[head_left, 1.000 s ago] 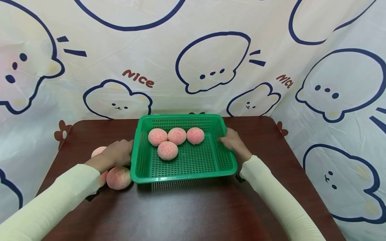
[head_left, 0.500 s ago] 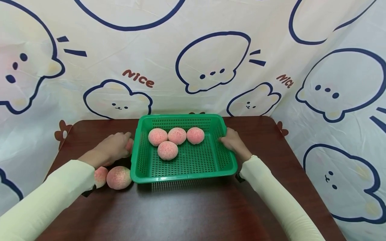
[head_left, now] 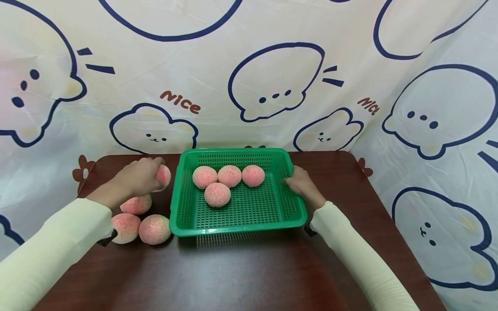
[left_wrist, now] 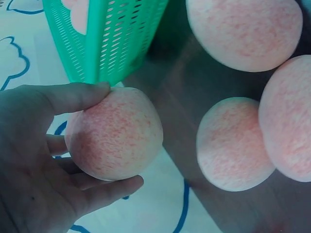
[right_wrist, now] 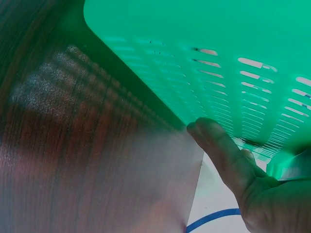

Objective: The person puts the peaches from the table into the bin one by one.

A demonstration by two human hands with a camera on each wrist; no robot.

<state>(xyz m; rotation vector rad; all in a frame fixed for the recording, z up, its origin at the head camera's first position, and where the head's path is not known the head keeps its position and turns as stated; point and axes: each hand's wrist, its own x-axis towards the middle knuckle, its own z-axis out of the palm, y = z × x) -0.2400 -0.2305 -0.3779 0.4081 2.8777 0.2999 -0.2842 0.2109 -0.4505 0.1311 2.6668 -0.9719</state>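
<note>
My left hand [head_left: 136,178] holds a pink peach [left_wrist: 116,136] between thumb and fingers, just left of the green basket [head_left: 241,226]. In the left wrist view the fingers wrap its near side. At the basket's right end, my right hand [head_left: 303,183] grips the rim, thumb on the inside. From the right wrist view, that hand [right_wrist: 223,160] lies along the slotted outer wall. Several peaches sit in the basket's back left part, one of them a front peach [head_left: 217,195]. Left of the basket are a peach [head_left: 136,205], a redder peach [head_left: 126,228] and a yellowish peach [head_left: 154,230].
Everything stands on a dark brown wooden table [head_left: 241,272], glossy toward its front. Behind and beside it hangs a white curtain [head_left: 218,82] with blue cartoon outlines. The three loose peaches lie close together against the basket's left side.
The left hand has lifted a peach from beside the basket and moved back left with it, uncovering the peaches below. The right hand and the basket have stayed in place.
</note>
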